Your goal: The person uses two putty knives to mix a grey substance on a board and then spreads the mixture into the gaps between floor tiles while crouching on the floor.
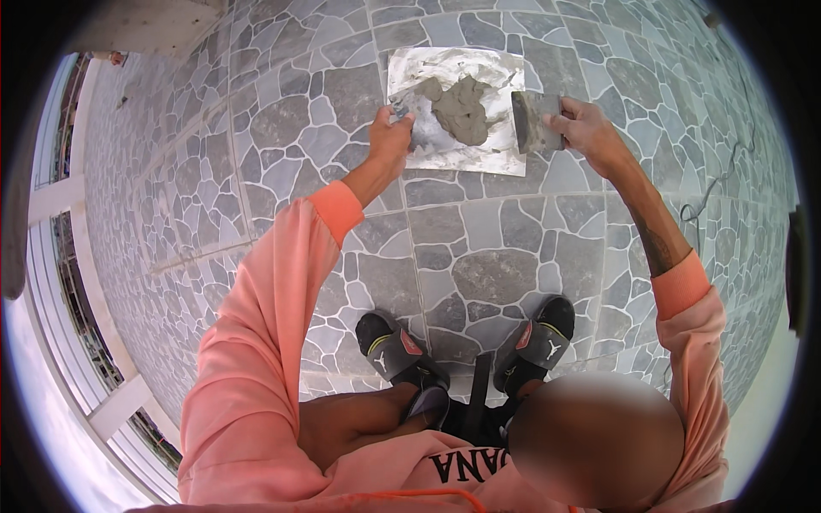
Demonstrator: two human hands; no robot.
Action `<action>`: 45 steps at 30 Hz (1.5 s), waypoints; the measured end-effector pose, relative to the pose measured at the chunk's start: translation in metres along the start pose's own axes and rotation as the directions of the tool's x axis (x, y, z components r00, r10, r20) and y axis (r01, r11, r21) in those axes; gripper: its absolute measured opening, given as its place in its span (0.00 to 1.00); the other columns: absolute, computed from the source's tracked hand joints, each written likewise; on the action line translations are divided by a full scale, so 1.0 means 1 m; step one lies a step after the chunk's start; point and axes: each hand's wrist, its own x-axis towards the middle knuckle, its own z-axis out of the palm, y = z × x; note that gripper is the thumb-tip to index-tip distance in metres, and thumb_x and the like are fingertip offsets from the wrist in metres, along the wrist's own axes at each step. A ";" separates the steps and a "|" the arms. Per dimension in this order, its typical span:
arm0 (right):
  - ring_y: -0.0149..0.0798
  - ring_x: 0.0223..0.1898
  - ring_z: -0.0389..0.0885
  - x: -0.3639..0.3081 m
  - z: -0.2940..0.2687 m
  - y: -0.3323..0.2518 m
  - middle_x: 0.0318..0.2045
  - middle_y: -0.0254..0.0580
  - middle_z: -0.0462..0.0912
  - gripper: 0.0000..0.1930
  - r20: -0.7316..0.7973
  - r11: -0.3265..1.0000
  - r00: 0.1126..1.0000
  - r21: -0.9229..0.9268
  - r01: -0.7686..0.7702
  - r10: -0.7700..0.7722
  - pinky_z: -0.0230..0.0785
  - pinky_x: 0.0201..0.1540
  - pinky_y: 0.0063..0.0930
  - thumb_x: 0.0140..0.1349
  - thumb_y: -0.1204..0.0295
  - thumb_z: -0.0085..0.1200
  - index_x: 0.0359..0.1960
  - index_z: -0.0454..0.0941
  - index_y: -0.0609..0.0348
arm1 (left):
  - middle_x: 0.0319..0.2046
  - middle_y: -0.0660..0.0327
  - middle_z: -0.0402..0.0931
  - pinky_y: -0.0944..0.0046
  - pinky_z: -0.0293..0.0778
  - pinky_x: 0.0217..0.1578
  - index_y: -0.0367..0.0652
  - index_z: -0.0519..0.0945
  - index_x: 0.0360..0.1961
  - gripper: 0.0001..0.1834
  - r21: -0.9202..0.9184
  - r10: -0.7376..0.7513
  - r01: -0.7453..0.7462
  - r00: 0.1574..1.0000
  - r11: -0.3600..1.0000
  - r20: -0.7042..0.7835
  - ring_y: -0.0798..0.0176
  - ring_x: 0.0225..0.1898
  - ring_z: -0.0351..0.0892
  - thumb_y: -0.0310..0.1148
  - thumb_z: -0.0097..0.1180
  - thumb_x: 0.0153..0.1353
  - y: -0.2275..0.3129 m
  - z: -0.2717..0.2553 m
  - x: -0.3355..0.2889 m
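Note:
A heap of wet grey cement-like paste [462,111] lies on a white, smeared board [500,161] on the floor. My right hand [592,135] is closed on the back edge of a flat, wide scraper [536,122]. Its blade has paste on it and overlaps the board's right edge. At the board's left edge, my left hand [391,137] grips another grey scraper [419,122], thumb on top. That blade reaches over the board towards the heap, and its outline is hard to make out against the smears.
Patterned grey stone-look tiles [496,274] cover the floor. My feet in dark slides [398,350] stand just nearer than the board. A thin cable [714,184] snakes along the right. White railing [58,198] runs along the left, and a pale block [141,26] stands far left.

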 end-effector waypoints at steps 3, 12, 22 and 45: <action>0.29 0.30 0.73 -0.004 -0.001 -0.003 0.31 0.39 0.79 0.15 -0.003 1.000 1.000 0.002 -0.006 0.006 0.67 0.33 0.26 0.63 0.69 0.54 0.42 0.78 0.72 | 0.34 0.62 0.73 0.63 0.66 0.27 0.42 0.67 0.55 0.18 -0.023 -0.021 0.022 0.998 0.999 0.052 0.68 0.31 0.71 0.29 0.54 0.66 0.007 0.003 0.001; 0.27 0.31 0.71 -0.005 -0.003 -0.002 0.33 0.33 0.77 0.16 0.033 1.000 0.999 0.027 -0.012 0.011 0.65 0.35 0.23 0.64 0.65 0.55 0.44 0.77 0.66 | 0.44 0.59 0.75 0.64 0.73 0.37 0.42 0.66 0.56 0.18 -0.153 -0.019 0.044 0.986 0.987 0.164 0.66 0.40 0.76 0.27 0.53 0.67 0.026 0.017 0.002; 0.32 0.40 0.78 -0.005 0.005 -0.003 0.40 0.40 0.79 0.16 0.069 0.987 0.997 0.157 -0.038 0.027 0.73 0.45 0.30 0.66 0.68 0.53 0.47 0.75 0.71 | 0.40 0.62 0.76 0.65 0.76 0.41 0.41 0.69 0.50 0.12 -0.178 0.076 -0.036 0.972 0.983 0.223 0.67 0.38 0.77 0.27 0.54 0.67 0.053 0.004 0.022; 0.44 0.53 0.76 -0.001 0.051 -0.024 0.52 0.50 0.73 0.18 0.319 0.517 0.947 0.804 -0.294 0.041 0.71 0.56 0.49 0.64 0.73 0.50 0.54 0.68 0.67 | 0.47 0.63 0.78 0.69 0.77 0.50 0.40 0.69 0.56 0.16 -0.022 0.067 -0.066 0.838 0.998 0.541 0.72 0.46 0.79 0.29 0.51 0.69 0.142 0.015 -0.033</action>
